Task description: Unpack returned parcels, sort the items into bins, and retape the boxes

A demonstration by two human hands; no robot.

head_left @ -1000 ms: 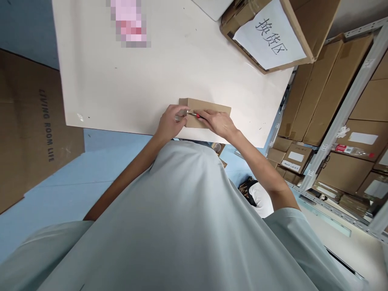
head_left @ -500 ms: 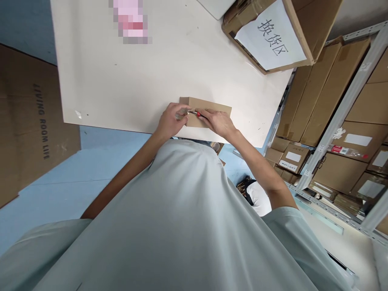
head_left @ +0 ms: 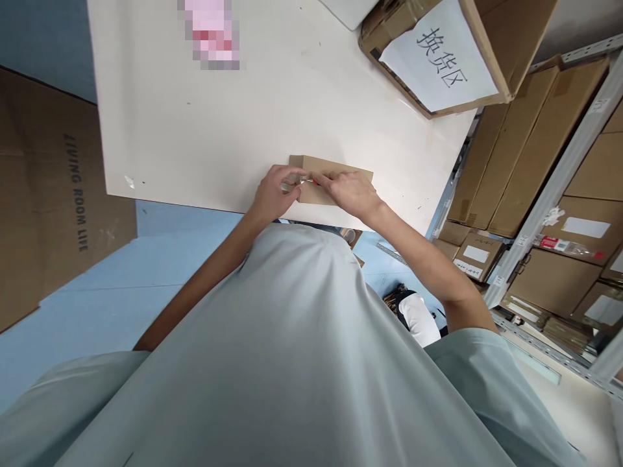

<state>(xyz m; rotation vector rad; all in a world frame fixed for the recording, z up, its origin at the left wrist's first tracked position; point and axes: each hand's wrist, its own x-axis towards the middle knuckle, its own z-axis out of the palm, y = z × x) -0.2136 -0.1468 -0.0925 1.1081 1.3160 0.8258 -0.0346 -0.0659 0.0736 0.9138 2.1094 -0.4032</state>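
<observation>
On the table's near edge lies a small brown cardboard box (head_left: 335, 165). My left hand (head_left: 273, 191) is curled at its left end, thumb and fingertips closed on the box, with something shiny and clear by the fingers. My right hand (head_left: 354, 194) rests over the top of the box, its fingers wrapped round a slim tool with a red part (head_left: 316, 182). The tool's thin metal tip points left toward my left fingertips. Most of the tool is hidden under my right hand, so its exact kind does not show.
An open carton (head_left: 438, 58) with a handwritten paper sheet stands at the white table's (head_left: 233, 123) back right. A large carton (head_left: 63, 207) is on the left. Boxes fill the metal shelving (head_left: 530, 227) at right. A person in white (head_left: 418, 318) is low beyond my right arm.
My right hand has rolled further over the tool, covering more of it, and the wrist has shifted slightly. My left hand and the box have stayed in place.
</observation>
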